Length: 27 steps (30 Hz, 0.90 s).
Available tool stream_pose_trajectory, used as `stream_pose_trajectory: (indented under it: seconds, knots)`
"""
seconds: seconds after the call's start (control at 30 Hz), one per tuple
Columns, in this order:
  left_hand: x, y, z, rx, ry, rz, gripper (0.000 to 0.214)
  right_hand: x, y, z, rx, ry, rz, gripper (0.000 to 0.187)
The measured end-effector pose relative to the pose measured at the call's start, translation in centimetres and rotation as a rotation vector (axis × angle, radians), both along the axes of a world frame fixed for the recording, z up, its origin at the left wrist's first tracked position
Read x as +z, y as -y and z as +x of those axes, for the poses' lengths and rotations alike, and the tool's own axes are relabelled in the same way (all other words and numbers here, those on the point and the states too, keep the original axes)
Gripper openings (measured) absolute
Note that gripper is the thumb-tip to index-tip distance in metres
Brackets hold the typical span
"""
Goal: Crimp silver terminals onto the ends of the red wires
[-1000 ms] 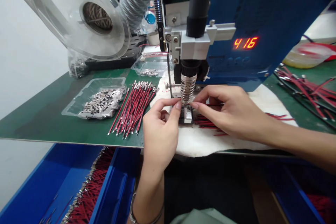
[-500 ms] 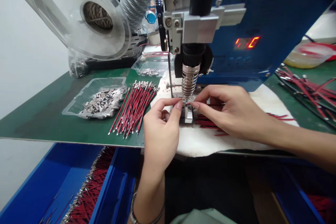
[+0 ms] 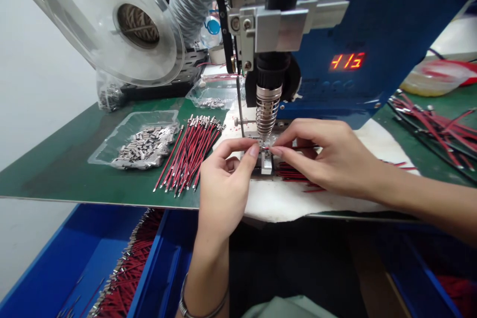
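My left hand (image 3: pixel 227 179) and my right hand (image 3: pixel 328 156) meet in pinches under the ribbed metal tip (image 3: pixel 267 112) of a blue press machine (image 3: pixel 372 15). The right hand's thumb and forefinger hold a thin red wire (image 3: pixel 298 148) that runs off to the right. My left fingertips press on a small metal piece at the wire's end, too small to name. Both sit over a small metal fixture block (image 3: pixel 266 164). More red wires (image 3: pixel 294 174) lie under my right hand on a white pad (image 3: pixel 276 203).
A bundle of red wires with metal ends (image 3: pixel 190 151) and a clear tray of small metal terminals (image 3: pixel 143 141) lie left on the green bench (image 3: pixel 55 169). A clear reel (image 3: pixel 112 20) hangs above. Blue bins (image 3: pixel 74 263) with red wires sit below. More wires (image 3: pixel 436 126) lie right.
The machine's head and ribbed tip have risen from the fixture. The red display digits changed. My hands stay pinched at the same spot.
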State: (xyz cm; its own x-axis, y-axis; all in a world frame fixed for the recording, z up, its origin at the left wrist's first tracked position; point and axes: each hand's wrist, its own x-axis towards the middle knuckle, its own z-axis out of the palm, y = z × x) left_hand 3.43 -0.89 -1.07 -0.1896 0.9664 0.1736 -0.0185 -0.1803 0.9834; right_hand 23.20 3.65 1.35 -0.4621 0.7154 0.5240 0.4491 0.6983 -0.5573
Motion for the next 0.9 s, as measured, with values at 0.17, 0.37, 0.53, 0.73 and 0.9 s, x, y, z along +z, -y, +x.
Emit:
stream_pose_trajectory:
  seconds: [0.17, 0.37, 0.53, 0.73, 0.9]
  knots:
    - [0.06, 0.05, -0.22, -0.008, -0.005, 0.014, 0.015, -0.02, 0.11, 0.14, 0.000, 0.021, 0.018, 0.015]
    - [0.19, 0.11, -0.36, -0.020, -0.049, 0.011, 0.015, -0.09, 0.02, 0.37, 0.026, 0.022, 0.143, 0.012]
    - [0.13, 0.11, -0.30, -0.028, -0.050, 0.018, 0.012, -0.16, 0.02, 0.39, 0.005, 0.025, 0.147, 0.012]
    - [0.06, 0.18, -0.23, -0.011, -0.054, 0.019, 0.015, -0.15, 0.06, 0.36, 0.003, 0.028, 0.134, 0.012]
    - [-0.09, 0.16, -0.21, 0.005, -0.044, 0.038, 0.016, -0.18, -0.02, 0.34, -0.013, 0.044, 0.120, 0.013]
